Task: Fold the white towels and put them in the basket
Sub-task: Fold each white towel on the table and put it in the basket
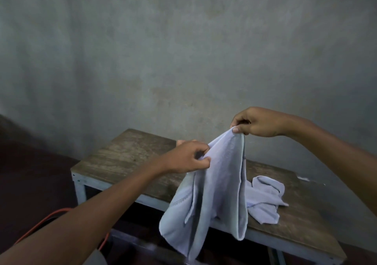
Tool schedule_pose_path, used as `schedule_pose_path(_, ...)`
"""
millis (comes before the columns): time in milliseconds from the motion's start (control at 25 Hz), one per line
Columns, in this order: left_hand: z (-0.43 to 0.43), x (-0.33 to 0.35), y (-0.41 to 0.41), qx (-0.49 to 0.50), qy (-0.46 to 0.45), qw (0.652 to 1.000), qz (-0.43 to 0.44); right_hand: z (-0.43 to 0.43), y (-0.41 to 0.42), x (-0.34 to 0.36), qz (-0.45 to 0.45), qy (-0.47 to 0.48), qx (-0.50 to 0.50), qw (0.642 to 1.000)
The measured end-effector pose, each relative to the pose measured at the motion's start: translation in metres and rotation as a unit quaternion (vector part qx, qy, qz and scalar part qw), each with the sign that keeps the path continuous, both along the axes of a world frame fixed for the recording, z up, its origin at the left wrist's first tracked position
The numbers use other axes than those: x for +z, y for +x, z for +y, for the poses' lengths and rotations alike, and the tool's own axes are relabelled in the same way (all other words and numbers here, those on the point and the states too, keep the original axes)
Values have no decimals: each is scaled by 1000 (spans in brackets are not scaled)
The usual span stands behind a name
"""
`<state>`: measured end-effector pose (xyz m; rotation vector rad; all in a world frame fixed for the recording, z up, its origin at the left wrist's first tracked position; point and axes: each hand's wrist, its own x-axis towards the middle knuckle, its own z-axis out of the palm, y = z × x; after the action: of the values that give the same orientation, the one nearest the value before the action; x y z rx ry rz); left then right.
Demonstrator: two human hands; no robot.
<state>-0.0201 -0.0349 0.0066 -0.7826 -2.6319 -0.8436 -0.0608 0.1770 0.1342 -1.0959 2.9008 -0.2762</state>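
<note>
Our left hand [187, 156] and right hand [257, 122] pinch the hanging towel [214, 183], long axis vertical, partly hiding the crumpled towel [265, 195] behind.

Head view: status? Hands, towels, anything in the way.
Left hand and right hand both pinch the held towel at its top, hanging unfolded. Second towel crumpled on the table. Nothing blocking.

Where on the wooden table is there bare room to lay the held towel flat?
Free: the left half of the worn wooden tabletop, between its left edge and the hanging white towel. Crowded: the right part, where a crumpled white towel lies.
</note>
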Motion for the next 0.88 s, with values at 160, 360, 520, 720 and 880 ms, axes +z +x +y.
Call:
schedule_pose_path(160, -8, -18, 4, -21, 102, 993, -61, -4, -1, 1, -7, -2, -2, 1000)
schedule_pose_path(360, -11, -30, 9, 7, 165, 986, 37, -7, -5, 0, 12, 10, -11, 1000)
schedule_pose_path(520, -11, -32, 8, 26, 120, 992, 20, -7, -8, 0, 18, 17, -13, 1000)
schedule_pose_path(720, -17, -21, 4, -24, 79, 997, -5, 4, -8, 2, 16, 16, -12, 1000)
schedule_pose_path(880, -29, -4, -5, -54, 73, 993, -81, 25, -6, 12, 38, 6, -29, 999)
